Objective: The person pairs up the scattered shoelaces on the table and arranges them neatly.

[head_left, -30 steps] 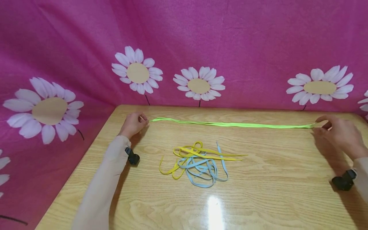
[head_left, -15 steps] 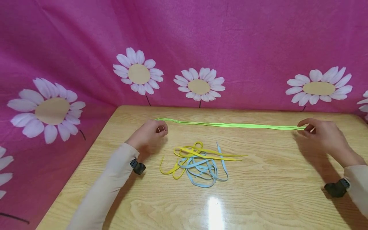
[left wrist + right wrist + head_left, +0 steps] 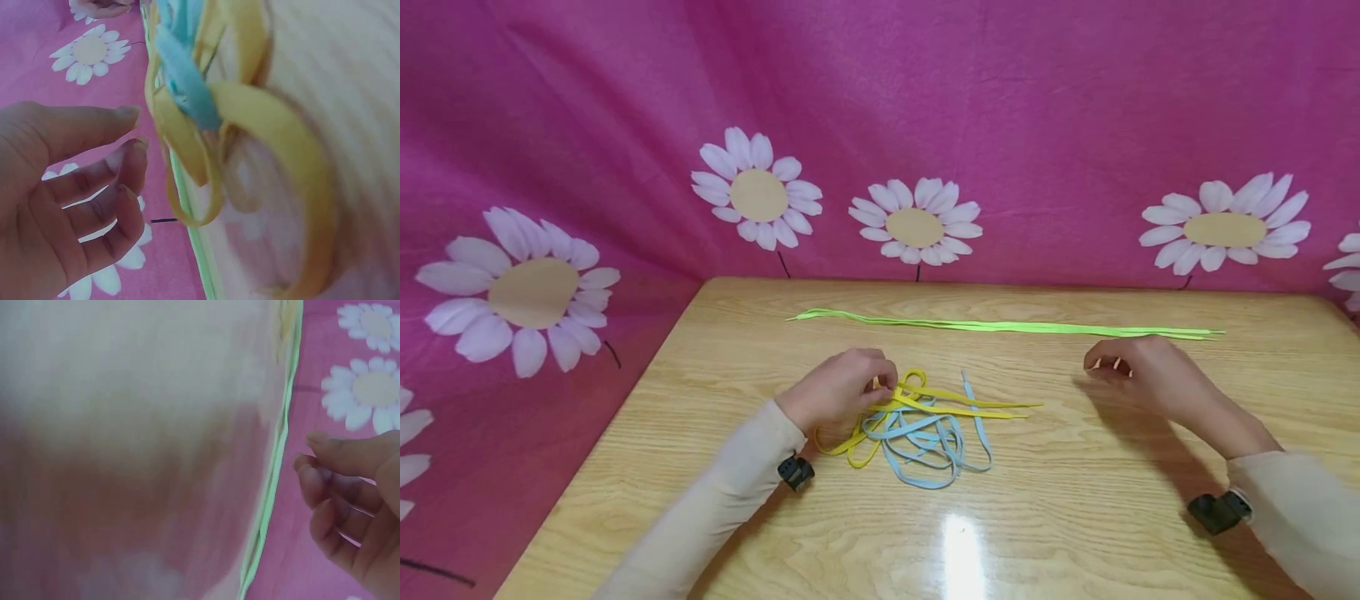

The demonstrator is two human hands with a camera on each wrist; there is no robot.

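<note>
A tangled pile of shoelaces lies mid-table, a yellow shoelace [image 3: 955, 396] mixed with a light blue shoelace [image 3: 951, 446]. My left hand [image 3: 842, 387] hovers over the pile's left side, overlapping the yellow lace in the head view. In the left wrist view its thumb and fingers [image 3: 128, 219] are loosely bent, with a gap between them and nothing held. Further right, my right hand [image 3: 1150, 375] is above the wood with relaxed, bent fingers holding nothing. Behind both hands a neon green shoelace [image 3: 1000, 326] lies stretched nearly straight across the table.
The wooden table [image 3: 1075, 517] reaches back to a pink cloth [image 3: 1037, 100] printed with white daisies, which also hangs on the left. A black wrist camera [image 3: 795, 472] sits on the left sleeve, another black camera [image 3: 1219, 512] on the right one.
Both hands have let go of the green shoelace's ends and moved inward and nearer the body. The left hand has come to the yellow and blue pile; the laces stay put.
</note>
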